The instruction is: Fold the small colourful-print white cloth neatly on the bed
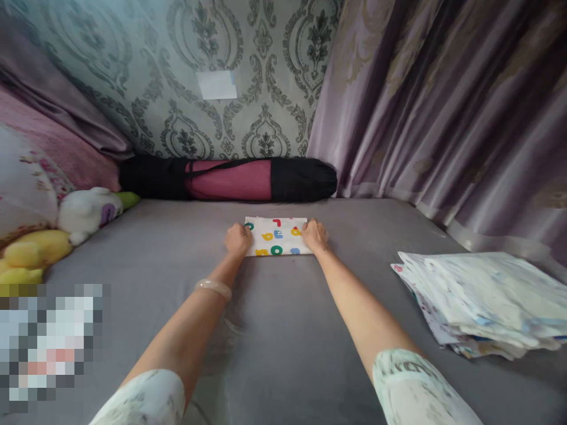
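A small folded white cloth (278,236) printed with coloured letters lies on the grey bed sheet (283,330), far out in front of me. My left hand (238,239) grips its left edge with curled fingers. My right hand (314,235) grips its right edge the same way. Both arms are stretched forward. A pale bangle sits on my left wrist.
A stack of folded white cloths (482,301) lies at the right. A black and pink rolled mat bag (228,178) rests against the patterned wall. Plush toys (66,227) and pink bedding sit at the left. Purple curtains (443,100) hang on the right.
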Demonstrator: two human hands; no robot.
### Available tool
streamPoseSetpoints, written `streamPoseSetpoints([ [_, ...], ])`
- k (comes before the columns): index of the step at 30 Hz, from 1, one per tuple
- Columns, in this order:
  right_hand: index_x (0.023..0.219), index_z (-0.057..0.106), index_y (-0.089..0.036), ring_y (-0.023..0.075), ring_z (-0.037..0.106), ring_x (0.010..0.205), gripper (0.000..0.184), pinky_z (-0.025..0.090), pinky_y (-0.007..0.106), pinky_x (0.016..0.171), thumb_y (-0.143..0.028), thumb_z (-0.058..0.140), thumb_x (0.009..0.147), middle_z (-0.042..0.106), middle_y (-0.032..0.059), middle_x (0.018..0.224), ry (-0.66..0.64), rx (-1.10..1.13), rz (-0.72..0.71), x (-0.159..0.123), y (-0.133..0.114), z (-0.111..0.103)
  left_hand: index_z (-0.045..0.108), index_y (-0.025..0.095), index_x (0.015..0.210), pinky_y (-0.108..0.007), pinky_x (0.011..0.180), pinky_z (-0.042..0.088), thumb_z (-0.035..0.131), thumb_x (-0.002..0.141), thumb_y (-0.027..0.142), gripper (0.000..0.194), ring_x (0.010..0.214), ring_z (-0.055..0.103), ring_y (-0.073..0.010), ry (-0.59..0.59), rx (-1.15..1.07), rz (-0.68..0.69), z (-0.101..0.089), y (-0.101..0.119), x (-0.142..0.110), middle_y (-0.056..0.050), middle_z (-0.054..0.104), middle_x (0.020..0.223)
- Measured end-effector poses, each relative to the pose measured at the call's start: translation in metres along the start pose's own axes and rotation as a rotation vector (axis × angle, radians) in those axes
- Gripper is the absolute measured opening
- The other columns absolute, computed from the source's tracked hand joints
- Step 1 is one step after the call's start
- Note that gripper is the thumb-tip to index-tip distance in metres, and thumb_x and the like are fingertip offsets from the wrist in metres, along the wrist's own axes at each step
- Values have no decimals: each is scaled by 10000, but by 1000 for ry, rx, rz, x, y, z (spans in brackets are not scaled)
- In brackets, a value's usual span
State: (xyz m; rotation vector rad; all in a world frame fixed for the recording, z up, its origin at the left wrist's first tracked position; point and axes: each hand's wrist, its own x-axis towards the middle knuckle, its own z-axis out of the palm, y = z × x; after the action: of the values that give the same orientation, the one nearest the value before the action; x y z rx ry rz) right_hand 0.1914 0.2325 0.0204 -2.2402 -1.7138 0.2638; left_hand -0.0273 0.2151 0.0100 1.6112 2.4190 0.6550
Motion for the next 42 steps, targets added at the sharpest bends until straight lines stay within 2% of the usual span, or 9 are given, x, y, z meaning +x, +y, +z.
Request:
streamPoseSetpoints([
  [5,1188,577,-97,268,644,1063,322,461,369,878,-273,453,949,670,204,1116,-39,27,20,1,-2,-2,664,128,1011,-415,791,497,424,914,312,317,1027,652,-345,8,-28,-27,3,0,4,-237,688,1063],
  [10,1170,603,-125,281,632,1075,312,470,367,856,-269,457,934,665,187,1135,-99,9,2,4,2,-12,668,130,987,-382,789,494,440,912,312,300,1002,662,-323,-75,-68,-31,-4,-6,10,-231,692,1025],
  [13,1165,608,-104,300,616,1091,313,449,384,892,-230,464,918,656,207,1134,-51,-56,-69,0,-2,-20,613,105,1117,-405,860,478,446,915,366,370,1092,612,-337,27,-5,29,-10,-3,4,-250,615,1183],
  [15,1216,579,-96,301,573,1155,348,411,403,957,-204,427,922,627,214,1195,41,-67,-181,-7,-12,-21,572,103,1189,-407,938,446,414,929,366,402,1172,557,-327,95,55,176,-9,5,-2,-235,564,1265],
  [17,1301,528,-116,291,470,1279,409,329,438,1052,-209,358,940,554,192,1333,74,-39,-376,-15,-25,-17,541,111,1249,-387,1024,391,375,941,320,407,1251,495,-294,71,85,385,-3,17,-7,-199,540,1322],
  [19,1416,422,-138,264,298,1405,494,194,477,1138,-218,334,937,415,136,1489,15,-27,-574,-19,-38,-9,481,98,1330,-383,1100,310,353,936,258,444,1343,401,-273,-7,108,549,4,28,-10,-179,479,1416],
  [22,1496,301,-142,223,144,1464,576,65,492,1174,-224,309,926,264,72,1576,-90,-35,-695,-20,-49,6,388,84,1421,-442,1143,231,353,926,235,519,1427,270,-296,-75,148,583,14,38,-11,-180,379,1505],
  [31,1503,295,-120,222,192,1455,570,71,455,1181,-256,254,952,286,83,1565,-170,-70,-673,-16,-43,36,398,113,1435,-465,1157,184,270,961,269,515,1434,261,-286,-111,210,628,32,20,-7,-147,381,1515],
  [42,1481,336,-117,251,230,1433,550,105,459,1162,-316,249,976,317,112,1551,-104,-74,-536,-20,-42,33,400,158,1452,-476,1162,167,281,963,412,564,1436,252,-311,-100,188,468,37,19,-6,-144,333,1542],
])
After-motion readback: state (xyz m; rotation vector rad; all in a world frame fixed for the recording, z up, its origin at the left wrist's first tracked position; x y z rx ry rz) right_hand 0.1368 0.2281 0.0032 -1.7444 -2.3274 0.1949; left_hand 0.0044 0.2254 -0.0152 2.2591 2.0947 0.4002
